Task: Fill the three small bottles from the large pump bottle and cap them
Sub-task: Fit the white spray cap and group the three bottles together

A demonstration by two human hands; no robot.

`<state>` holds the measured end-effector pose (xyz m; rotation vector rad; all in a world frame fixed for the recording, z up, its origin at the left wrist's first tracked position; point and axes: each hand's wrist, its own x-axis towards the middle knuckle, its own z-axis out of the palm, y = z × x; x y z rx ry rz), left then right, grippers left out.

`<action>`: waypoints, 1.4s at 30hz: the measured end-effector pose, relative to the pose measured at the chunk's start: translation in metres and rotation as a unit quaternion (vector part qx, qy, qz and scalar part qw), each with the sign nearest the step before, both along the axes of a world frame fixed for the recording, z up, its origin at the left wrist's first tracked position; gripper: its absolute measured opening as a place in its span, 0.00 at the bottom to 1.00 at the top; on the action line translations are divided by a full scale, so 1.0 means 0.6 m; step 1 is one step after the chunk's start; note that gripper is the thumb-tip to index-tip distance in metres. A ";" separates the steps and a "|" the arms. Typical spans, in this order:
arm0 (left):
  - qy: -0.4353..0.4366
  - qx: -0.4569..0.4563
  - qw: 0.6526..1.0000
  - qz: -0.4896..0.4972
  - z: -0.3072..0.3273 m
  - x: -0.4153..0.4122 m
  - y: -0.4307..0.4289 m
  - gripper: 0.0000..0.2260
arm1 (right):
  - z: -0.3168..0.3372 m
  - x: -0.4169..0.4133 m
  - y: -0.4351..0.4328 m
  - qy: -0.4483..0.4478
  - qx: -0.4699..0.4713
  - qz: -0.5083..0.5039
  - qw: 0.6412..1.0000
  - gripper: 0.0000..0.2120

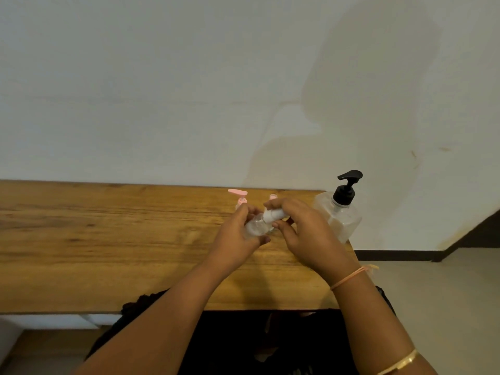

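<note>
My left hand [238, 239] grips a small clear bottle [257, 226], tilted with its neck toward the right. My right hand [303, 231] holds the white cap [273, 214] on that bottle's neck, fingers wrapped around it. Behind my hands stands a small bottle with a pink pump top [239, 196], mostly hidden. Another pink-topped small bottle [272, 196] peeks out just above my right fingers. The large clear pump bottle [339, 215] with a black pump head stands upright at the table's far right corner, close to my right hand.
The wooden table [108, 239] runs along a white wall [189, 90]. Its right edge ends just past the large bottle, with pale floor [446, 293] beyond. The near edge sits above my dark clothing.
</note>
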<state>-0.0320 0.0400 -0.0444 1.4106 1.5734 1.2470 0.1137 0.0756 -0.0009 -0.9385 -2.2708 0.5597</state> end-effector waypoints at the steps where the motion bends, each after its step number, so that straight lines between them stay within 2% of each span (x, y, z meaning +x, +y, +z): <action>1: 0.003 0.002 1.000 0.001 0.001 0.001 -0.001 0.18 | 0.003 0.000 0.001 0.001 -0.009 -0.003 1.000 0.14; 5: 0.025 0.011 1.000 0.011 0.004 0.004 -0.003 0.18 | 0.011 0.000 0.004 -0.017 -0.021 -0.030 0.999 0.06; 10: -0.008 0.008 1.000 0.015 0.002 0.012 -0.001 0.17 | 0.011 -0.007 0.002 0.028 -0.030 -0.108 0.993 0.13; 12: -0.048 -0.001 0.999 0.017 0.001 0.015 0.001 0.16 | 0.008 -0.012 0.000 0.068 -0.082 -0.110 0.988 0.13; 14: -0.105 -0.009 0.994 0.011 0.003 0.018 0.001 0.17 | 0.006 -0.012 -0.003 0.151 -0.190 -0.056 0.969 0.27; 15: -0.123 -0.012 0.992 0.008 0.005 0.019 0.001 0.17 | 0.005 -0.010 -0.003 0.197 -0.233 -0.019 0.952 0.30; 18: -0.146 -0.022 0.989 0.001 0.007 0.022 0.001 0.18 | 0.010 -0.010 -0.006 0.277 -0.279 0.053 0.918 0.18; 22: -0.153 -0.027 0.988 0.004 0.006 0.026 0.000 0.21 | 0.006 -0.025 -0.005 0.329 -0.271 0.004 0.905 0.14; 27: -0.148 -0.044 0.988 0.006 0.005 0.031 -0.002 0.22 | -0.008 -0.035 -0.003 0.286 -0.204 -0.110 0.930 0.15; 29: -0.150 -0.052 0.987 0.006 0.009 0.032 -0.003 0.22 | -0.007 -0.031 -0.005 0.271 -0.229 -0.085 0.931 0.22; 31: -0.158 -0.054 0.986 0.004 0.013 0.031 -0.003 0.21 | -0.004 -0.024 -0.004 0.285 -0.289 -0.038 0.913 0.32; 32: -0.164 -0.055 0.985 0.003 0.015 0.030 -0.003 0.20 | -0.003 -0.019 -0.003 0.299 -0.318 -0.020 0.899 0.32; 33: -0.168 -0.054 0.984 0.000 0.016 0.029 -0.003 0.20 | 0.000 -0.015 -0.002 0.313 -0.334 -0.001 0.889 0.27; 36: -0.172 -0.046 0.984 0.002 0.015 0.029 -0.002 0.20 | 0.006 -0.011 0.002 0.314 -0.306 0.022 0.898 0.15; 39: -0.159 -0.041 0.986 0.008 0.013 0.029 -0.001 0.19 | 0.003 -0.017 0.005 0.302 -0.263 -0.026 0.916 0.13; 42: -0.144 -0.039 0.989 0.005 0.011 0.029 -0.001 0.20 | -0.002 -0.024 0.004 0.275 -0.241 -0.074 0.928 0.15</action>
